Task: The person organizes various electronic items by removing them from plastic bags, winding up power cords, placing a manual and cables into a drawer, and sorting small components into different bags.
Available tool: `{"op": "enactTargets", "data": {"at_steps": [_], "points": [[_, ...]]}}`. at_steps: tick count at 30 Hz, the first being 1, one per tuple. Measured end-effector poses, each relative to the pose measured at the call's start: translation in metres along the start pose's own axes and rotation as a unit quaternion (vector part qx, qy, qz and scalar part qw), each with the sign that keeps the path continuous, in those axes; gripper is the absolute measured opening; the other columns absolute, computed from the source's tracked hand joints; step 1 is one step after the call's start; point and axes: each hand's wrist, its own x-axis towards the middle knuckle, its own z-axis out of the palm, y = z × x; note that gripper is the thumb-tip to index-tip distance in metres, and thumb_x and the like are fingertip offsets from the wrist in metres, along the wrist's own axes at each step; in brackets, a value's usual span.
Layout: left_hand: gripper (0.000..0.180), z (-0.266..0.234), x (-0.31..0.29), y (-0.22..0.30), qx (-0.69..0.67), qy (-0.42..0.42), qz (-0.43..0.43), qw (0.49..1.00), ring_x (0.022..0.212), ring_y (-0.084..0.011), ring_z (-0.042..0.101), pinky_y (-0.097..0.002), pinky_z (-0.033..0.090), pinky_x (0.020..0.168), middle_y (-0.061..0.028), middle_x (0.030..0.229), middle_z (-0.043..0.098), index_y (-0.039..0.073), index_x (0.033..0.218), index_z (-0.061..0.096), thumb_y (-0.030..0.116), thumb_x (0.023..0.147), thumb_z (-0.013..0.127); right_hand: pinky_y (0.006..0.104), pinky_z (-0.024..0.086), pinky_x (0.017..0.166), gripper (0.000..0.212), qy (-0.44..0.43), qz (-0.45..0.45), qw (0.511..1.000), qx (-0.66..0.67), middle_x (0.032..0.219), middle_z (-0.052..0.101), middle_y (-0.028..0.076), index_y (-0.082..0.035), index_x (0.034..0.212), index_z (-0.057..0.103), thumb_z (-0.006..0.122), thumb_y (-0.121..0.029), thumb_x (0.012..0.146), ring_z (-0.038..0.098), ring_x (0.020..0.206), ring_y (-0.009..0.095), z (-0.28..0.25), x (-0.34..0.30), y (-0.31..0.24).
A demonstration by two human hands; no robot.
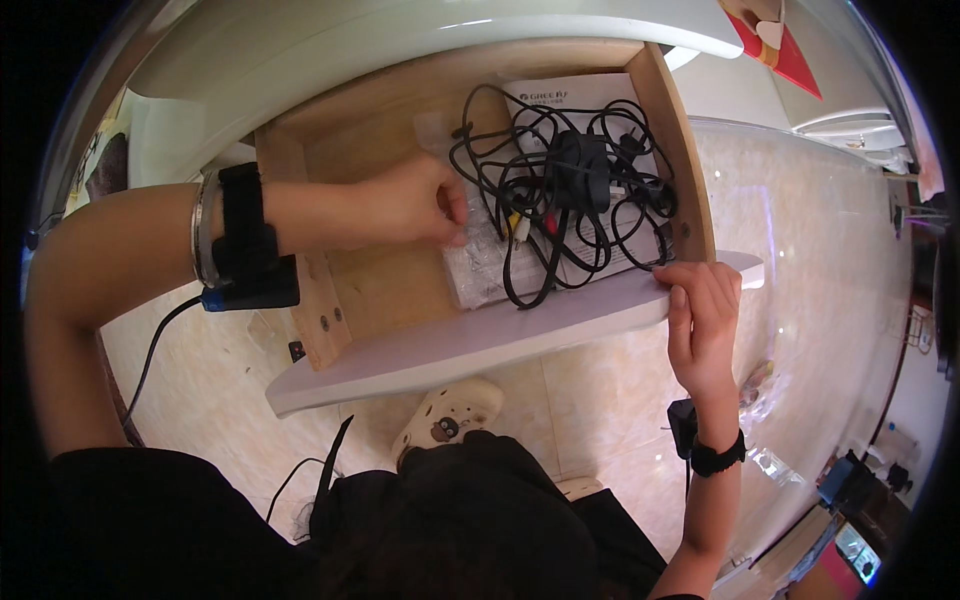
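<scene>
A wooden drawer (375,285) with a pale lilac front (480,340) is pulled out before me. My left hand (415,203) reaches in over its left side, fingers curled, the tips at the edge of a package in clear plastic wrap (475,272). What those fingers hold, if anything, is hidden. Beside them lies a tangle of black cables (525,285) with a black power adapter (582,172) and yellow, white and red plugs (521,229). Under the tangle is a white printed booklet or box (575,92). My right hand (705,315) grips the drawer front's top edge near its right end.
A pale glossy cabinet top (420,60) overhangs the drawer's back. Below is a light tiled floor (560,400) with my cream clog (455,415) on it. A black cord (150,360) hangs from the device at my left wrist. Boxes and a lit screen (857,552) stand at lower right.
</scene>
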Motion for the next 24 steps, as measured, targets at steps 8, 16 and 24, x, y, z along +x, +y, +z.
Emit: {"op": "enactTargets", "data": {"at_steps": [8,16,24], "points": [[0.029,0.015,-0.021,0.003,0.285,0.040,0.239,0.928,0.104,-0.0335,0.050,-0.0371,0.043,0.088,-0.0195,0.118,0.047,0.008,0.102,0.063,0.015,0.074,0.067,0.0346,0.037,0.076,0.011,0.009,-0.002,1.000,-0.001,0.080,0.059,0.008,-0.002,0.085,0.059,0.053,0.000,0.077,0.054,0.077,0.026,0.001,0.000,0.000],[0.055,0.007,-0.051,0.005,0.432,-0.105,0.326,0.834,0.122,-0.0364,0.040,-0.0402,0.041,0.096,-0.0204,0.136,0.031,0.017,0.128,0.045,0.013,0.076,0.063,0.0346,0.037,0.076,0.010,0.019,-0.006,1.000,0.001,0.080,0.059,0.008,-0.003,0.085,0.059,0.053,0.000,0.077,0.054,0.077,0.026,-0.001,-0.001,0.000],[0.060,0.005,-0.039,0.001,0.468,-0.111,0.323,0.815,0.126,-0.0361,0.035,-0.0401,0.041,0.096,-0.0207,0.138,0.030,0.018,0.131,0.041,0.015,0.076,0.064,0.0350,0.037,0.076,0.010,0.031,-0.017,0.999,-0.003,0.080,0.059,0.008,-0.004,0.085,0.060,0.054,-0.001,0.077,0.054,0.077,0.026,0.001,-0.002,0.002]]}}
